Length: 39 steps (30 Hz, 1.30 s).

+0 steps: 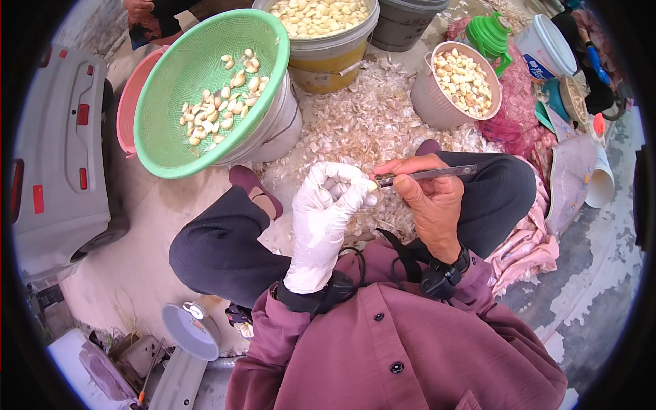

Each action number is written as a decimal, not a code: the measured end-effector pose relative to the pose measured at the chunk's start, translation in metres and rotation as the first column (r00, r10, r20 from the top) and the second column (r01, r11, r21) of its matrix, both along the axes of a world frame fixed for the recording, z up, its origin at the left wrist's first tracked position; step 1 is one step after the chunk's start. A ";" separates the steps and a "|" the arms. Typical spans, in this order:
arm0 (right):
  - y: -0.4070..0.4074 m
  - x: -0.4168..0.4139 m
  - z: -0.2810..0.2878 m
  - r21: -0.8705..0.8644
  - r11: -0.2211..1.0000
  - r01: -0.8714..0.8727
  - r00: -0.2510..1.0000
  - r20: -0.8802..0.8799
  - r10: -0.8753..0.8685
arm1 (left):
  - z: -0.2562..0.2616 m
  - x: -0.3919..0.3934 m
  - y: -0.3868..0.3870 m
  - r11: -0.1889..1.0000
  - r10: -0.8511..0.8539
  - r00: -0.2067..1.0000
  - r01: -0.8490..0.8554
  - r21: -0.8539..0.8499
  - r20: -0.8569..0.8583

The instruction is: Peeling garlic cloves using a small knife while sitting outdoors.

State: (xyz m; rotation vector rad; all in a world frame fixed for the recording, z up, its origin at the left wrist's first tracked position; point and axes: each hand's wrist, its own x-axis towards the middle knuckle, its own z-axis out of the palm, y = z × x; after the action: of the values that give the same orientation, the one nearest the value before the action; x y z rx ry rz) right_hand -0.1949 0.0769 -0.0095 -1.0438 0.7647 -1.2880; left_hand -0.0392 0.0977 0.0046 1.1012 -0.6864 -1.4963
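My left hand [328, 205], in a white glove, pinches a pale garlic clove [373, 185] between thumb and forefinger. Bare of any glove, my right hand [428, 195] grips a narrow metal blade [435, 173], whose near end touches or nearly touches the clove. Several peeled and part-peeled cloves [210, 115] lie in a green mesh basin [154, 120] at the upper left, which rests on a white bucket [279, 133]. More cloves fill a pinkish ribbed bucket [430, 105] at the upper right and a larger yellow-and-white bucket [318, 69] at the top.
Papery garlic skins [369, 113] cover the ground between my feet. Red mesh sacks [517, 113], a green jug [487, 38] and a white tub [546, 48] stand at the right. A vehicle [61, 148] is at the left; another person's hand [138, 6] shows at the top left.
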 end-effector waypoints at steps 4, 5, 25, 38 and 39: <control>-0.006 -0.006 0.000 0.034 0.999 0.004 1.000 0.014 -0.004 | 0.002 -0.001 -0.005 0.999 -0.023 0.990 0.027 0.026 -0.142; -0.009 -0.006 0.001 0.064 0.998 -0.012 0.998 0.057 0.008 | 0.002 0.002 -0.006 0.999 -0.023 0.990 0.027 0.026 -0.140; -0.009 -0.017 -0.049 0.294 0.942 0.164 0.985 -0.106 -0.139 | 0.136 0.095 -0.197 0.747 0.480 0.712 -0.027 -0.664 0.512; -0.019 -0.014 -0.074 0.431 0.891 0.145 0.987 -0.124 -0.101 | -0.012 0.293 -0.185 0.749 -0.650 -0.077 0.099 0.655 0.756; -0.020 -0.013 -0.076 0.433 0.891 0.137 0.989 -0.117 -0.095 | -0.012 0.285 -0.185 0.688 -0.698 -0.119 0.166 0.707 0.707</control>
State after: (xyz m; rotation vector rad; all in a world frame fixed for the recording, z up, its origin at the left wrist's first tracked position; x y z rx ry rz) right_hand -0.2083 0.0566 -0.0850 -0.6994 1.1444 -1.0982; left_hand 0.2461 -0.0870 -0.0073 2.5339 -2.0285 -1.1711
